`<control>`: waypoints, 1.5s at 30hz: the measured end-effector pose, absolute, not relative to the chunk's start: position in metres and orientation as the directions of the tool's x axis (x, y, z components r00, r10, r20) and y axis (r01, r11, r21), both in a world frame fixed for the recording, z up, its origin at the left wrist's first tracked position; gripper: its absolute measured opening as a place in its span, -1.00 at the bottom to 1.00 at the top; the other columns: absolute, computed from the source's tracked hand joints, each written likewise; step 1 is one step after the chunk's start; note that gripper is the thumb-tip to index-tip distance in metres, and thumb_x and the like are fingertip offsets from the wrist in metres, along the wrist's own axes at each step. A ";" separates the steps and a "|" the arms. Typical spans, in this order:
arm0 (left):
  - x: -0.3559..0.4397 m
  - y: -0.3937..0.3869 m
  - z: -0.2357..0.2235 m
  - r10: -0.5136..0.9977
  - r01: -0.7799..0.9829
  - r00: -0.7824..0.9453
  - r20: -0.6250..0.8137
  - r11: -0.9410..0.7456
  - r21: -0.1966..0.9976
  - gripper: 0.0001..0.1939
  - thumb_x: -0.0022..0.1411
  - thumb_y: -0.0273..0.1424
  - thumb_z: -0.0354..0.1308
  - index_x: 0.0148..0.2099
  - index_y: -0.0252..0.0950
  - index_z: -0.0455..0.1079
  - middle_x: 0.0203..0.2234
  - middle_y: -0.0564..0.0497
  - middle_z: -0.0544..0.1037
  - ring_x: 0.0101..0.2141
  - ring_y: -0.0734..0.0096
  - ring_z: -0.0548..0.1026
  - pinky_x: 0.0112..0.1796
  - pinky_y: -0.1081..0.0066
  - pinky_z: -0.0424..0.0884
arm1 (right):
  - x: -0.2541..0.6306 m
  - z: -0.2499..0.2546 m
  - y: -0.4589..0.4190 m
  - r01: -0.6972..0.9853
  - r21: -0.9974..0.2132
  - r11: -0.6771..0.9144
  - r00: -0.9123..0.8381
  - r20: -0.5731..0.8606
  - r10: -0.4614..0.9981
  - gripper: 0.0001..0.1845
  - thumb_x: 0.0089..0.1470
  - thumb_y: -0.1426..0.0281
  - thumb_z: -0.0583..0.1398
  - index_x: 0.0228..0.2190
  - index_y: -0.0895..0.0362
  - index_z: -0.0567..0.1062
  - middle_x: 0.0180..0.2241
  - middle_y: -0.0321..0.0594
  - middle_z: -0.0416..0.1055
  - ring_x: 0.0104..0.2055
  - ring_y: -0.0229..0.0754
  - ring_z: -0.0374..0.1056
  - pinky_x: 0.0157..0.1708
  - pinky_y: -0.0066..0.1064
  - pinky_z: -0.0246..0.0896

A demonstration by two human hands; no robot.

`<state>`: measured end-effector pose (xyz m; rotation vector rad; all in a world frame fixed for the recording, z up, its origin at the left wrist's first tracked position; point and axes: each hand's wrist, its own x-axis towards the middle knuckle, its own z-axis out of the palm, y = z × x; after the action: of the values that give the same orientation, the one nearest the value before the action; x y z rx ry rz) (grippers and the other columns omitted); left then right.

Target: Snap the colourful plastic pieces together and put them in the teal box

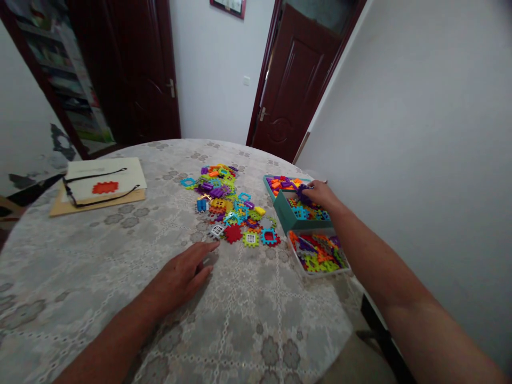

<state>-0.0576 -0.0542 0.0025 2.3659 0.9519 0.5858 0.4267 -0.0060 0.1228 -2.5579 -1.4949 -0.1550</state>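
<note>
My left hand (186, 272) rests on the tablecloth with its fingers stretched out, holding nothing. Just beyond its fingertips lie a white window piece (217, 230) and a red toothed plate (233, 233), at the near edge of a loose heap of plastic building pieces (224, 205). Over on the right, my right hand (323, 194) reaches across a green box (291, 213) of mixed pieces. Its fingers are closed on a dark purple building piece (304, 193) above the box's far side; the fingertips are partly hidden.
Behind the box is a shallow teal tray (269, 184) of pieces; in front stands a clear plastic tub (300, 269), also filled. At the left lie paper sheets (108, 165), a black strap (96, 204) and an orange toothed piece (105, 187). A wall (420, 133) borders the right.
</note>
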 end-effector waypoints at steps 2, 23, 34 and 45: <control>-0.058 -0.055 0.005 0.732 0.517 0.657 0.181 -0.613 0.597 -0.46 0.40 -0.27 0.04 0.37 -0.22 0.39 0.19 -0.20 0.57 0.05 0.05 0.60 0.14 0.10 0.50 | 0.430 0.117 0.001 0.870 -0.074 -0.487 0.493 0.153 0.857 -0.61 0.20 0.27 0.27 -0.05 0.26 0.65 -0.11 0.08 0.65 -0.11 0.00 0.55 -0.21 -0.39 0.27; -0.061 -0.053 0.000 0.677 0.501 0.713 0.181 -0.673 0.544 -0.56 0.44 -0.26 0.04 0.29 -0.20 0.43 0.17 -0.16 0.58 0.09 0.09 0.58 0.15 0.10 0.50 | 0.418 0.107 0.002 0.867 0.042 -0.497 0.482 0.187 0.856 -0.19 0.24 -0.08 0.25 0.25 0.27 0.46 0.20 0.31 0.39 0.17 0.23 0.45 0.09 -0.14 0.36; -0.057 -0.055 0.001 0.656 0.481 0.729 0.192 -0.692 0.537 -0.59 0.44 -0.30 0.01 0.23 -0.23 0.45 0.12 -0.18 0.59 0.09 0.09 0.58 0.14 0.11 0.49 | 0.284 0.088 -0.098 0.992 -0.050 0.116 -0.089 0.378 0.921 -0.59 0.38 0.25 0.14 0.13 0.18 0.52 0.09 0.12 0.52 0.15 0.13 0.43 0.23 0.00 0.32; -0.057 -0.057 0.005 0.667 0.504 0.723 0.180 -0.687 0.523 -0.60 0.41 -0.31 0.03 0.21 -0.22 0.46 0.07 -0.16 0.61 0.03 0.12 0.59 0.10 0.15 0.50 | 0.212 0.000 -0.089 0.931 -0.111 -0.346 0.363 0.219 0.906 -0.28 0.38 0.13 0.14 0.41 0.22 0.27 0.46 0.34 0.07 0.46 0.39 0.09 0.33 0.25 0.11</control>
<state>-0.0572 -0.0572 0.0055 2.4837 0.8964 0.5003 0.2115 -0.0888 0.0000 -2.4068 -1.6506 -0.1745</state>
